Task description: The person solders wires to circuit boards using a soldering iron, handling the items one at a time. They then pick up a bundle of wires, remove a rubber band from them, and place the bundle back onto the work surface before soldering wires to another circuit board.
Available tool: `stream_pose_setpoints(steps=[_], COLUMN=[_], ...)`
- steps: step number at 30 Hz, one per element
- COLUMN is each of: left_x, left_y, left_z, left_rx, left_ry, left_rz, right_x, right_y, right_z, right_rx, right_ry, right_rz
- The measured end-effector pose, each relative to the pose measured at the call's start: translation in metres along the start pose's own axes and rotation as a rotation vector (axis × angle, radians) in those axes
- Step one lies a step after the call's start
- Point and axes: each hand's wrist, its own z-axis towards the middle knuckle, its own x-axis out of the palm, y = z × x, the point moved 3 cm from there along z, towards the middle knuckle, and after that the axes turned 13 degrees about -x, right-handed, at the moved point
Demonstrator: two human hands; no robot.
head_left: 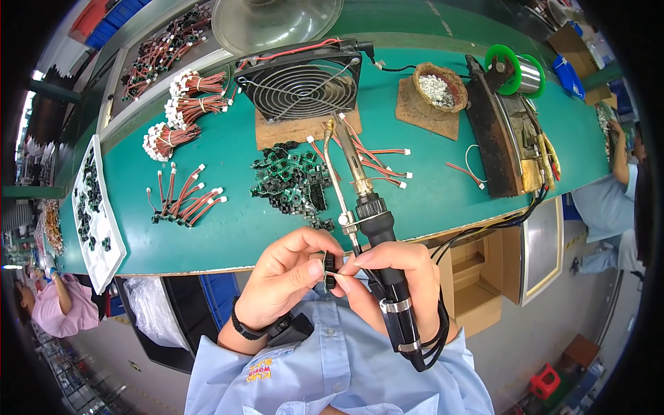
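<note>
My left hand (282, 278) pinches a small green circuit board with a black part (329, 266) between thumb and fingers, just past the bench edge. In my right hand (417, 273) is a black-handled soldering iron (377, 223) with a thin metal solder feed tube (335, 171) clamped alongside. Its tip points away, up toward the fan. The thumb and a finger of that hand also reach the board's edge; whether they grip it I cannot make out. Beyond my hands lies a heap of similar green and black boards (289, 176).
A framed fan (301, 81) stands at the back. Bundled red-and-white connector wires (169, 140) and boards with wires attached (183, 207) lie left, beside a white tray (109, 259). Loose wires (379, 164) lie behind the iron. Right are a bowl (437, 86), solder spool (529, 76) and metal stand (492, 131).
</note>
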Motion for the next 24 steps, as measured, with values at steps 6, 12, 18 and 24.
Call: stream_pose_setpoints(steps=[6,12,18,24], left_x=[-0.002,-0.0007,0.002,-0.0018], left_y=[0.0014,0.0007,0.0003,-0.0009], left_z=[0.001,0.002,0.003,0.0017], left_rx=[0.006,0.012,-0.004,-0.018], left_ry=[0.01,0.018,0.059,0.041], left_rz=[0.002,-0.001,-0.048,0.011], right_x=[0.0003,-0.0016,-0.0019,-0.0065], right_y=[-0.0029,-0.0046,-0.0072,-0.0051], right_z=[-0.0013,-0.0019,-0.0044,0.0023], right_rx=[0.03,0.071,0.103,0.057], right_ry=[0.006,0.004,-0.011,-0.007], right_rz=[0.061,0.139,0.186,0.102])
